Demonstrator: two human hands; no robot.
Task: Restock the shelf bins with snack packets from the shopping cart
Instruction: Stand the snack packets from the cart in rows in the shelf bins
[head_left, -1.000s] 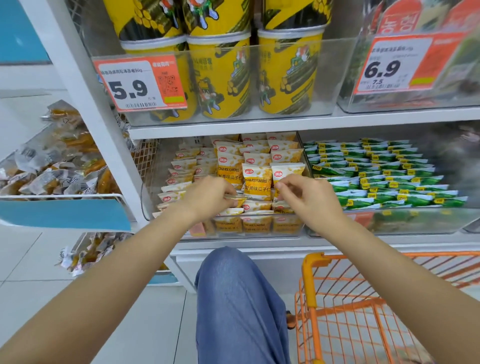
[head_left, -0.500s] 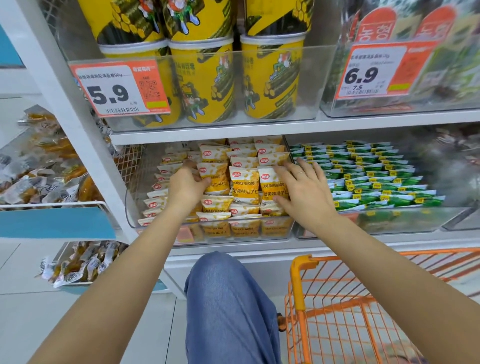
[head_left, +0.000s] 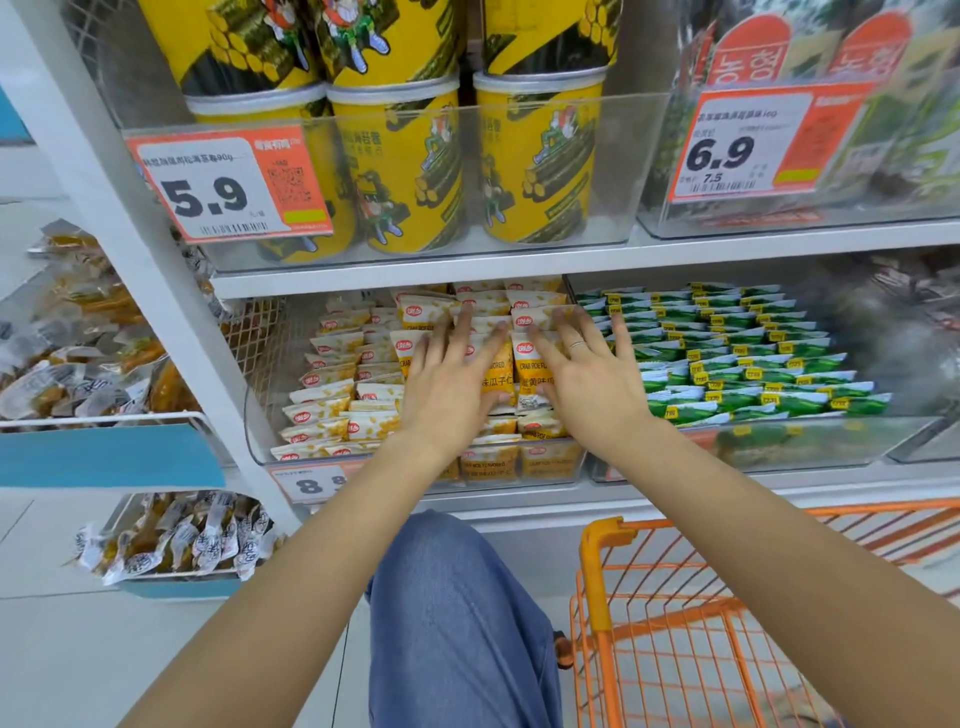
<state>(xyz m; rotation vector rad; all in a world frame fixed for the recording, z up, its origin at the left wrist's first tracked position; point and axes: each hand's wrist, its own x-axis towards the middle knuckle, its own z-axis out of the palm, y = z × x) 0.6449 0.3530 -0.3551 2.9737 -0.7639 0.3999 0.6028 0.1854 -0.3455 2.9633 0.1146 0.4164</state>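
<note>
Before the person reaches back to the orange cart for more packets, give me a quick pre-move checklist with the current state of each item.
1. Left hand free to grab: ok, fingers straight, lying flat on the yellow packets.
2. Right hand free: ok, fingers spread flat on the same packets, holding nothing.
3. Yellow packets inside their clear bin: ok, none hang over the front wall.
4. Green packets in the neighbouring bin undisturbed: ok, rows tidy, though the right hand's outer finger reaches their edge.
5. Stock left in the orange cart: cannot tell, only part of the basket shows.
</note>
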